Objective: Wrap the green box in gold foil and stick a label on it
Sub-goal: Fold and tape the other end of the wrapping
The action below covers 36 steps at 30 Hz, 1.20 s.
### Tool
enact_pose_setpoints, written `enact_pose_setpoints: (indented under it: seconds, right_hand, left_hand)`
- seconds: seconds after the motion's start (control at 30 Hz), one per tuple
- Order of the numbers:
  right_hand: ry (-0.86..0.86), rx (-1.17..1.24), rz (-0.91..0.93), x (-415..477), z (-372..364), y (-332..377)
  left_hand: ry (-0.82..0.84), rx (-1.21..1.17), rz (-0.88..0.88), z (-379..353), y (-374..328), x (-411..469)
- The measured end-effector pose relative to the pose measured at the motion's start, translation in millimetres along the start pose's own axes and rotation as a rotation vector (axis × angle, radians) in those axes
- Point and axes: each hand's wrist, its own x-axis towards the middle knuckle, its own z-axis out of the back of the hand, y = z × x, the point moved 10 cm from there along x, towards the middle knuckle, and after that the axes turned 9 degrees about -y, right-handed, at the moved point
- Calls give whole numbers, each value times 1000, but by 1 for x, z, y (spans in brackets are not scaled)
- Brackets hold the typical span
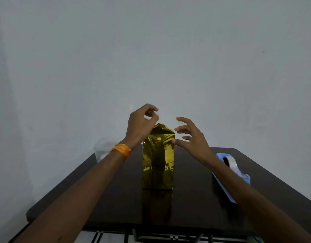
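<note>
Nearest the camera, two bare forearms reached forward over a dark glossy table (pixel 116 199). Below the table's near edge, a black-and-white checked surface showed; could not tell what it was.

Box (pixel 158 160) stood upright near the middle of the table, fully covered in gold foil (pixel 166 151), no green visible. Its reflection ran toward the camera on the tabletop. Foil at the top was creased and gathered to a peak on the left side.

A tape dispenser (pixel 233 171), pale blue with a white roll, lay on the table to the right, partly behind the right forearm.

Left hand (pixel 140 125) was at the box's upper left corner, an orange band (pixel 121 150) on its wrist. Its fingers were curled in, thumb and fingertips pinched close together just above the foil peak; could not tell whether anything was held between them.

Right hand (pixel 191 137) was beside the box's upper right edge, fingers spread and loosely bent, gripping nothing; thumb tip touched the foil at the edge.

Farther back on the left, a clear plastic container (pixel 105 146) sat at the table's far corner. A plain pale wall (pixel 168 50) lay beyond.
</note>
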Motion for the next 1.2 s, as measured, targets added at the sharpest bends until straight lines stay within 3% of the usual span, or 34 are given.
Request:
enact_pose_setpoints:
  seconds: [0.1,0.2,0.57,0.83,1.2]
  right_hand:
    - [3,43,-1,19,-17,5]
    - [-35,97,-1,33,-25,8]
    - [-52,185,-118,56,-38,-20]
    - [-81,120,-158,56,-45,-32]
    - [-112,203,-263,53,-47,-48]
  left_hand:
    - [221,-74,188,-6,44,-12]
    - [332,-101,222,-16,64,-27]
    - [242,-208,294,-22,98,-12]
    - [220,-128,314,-27,101,-10]
    - [180,-98,320,-28,93,-13]
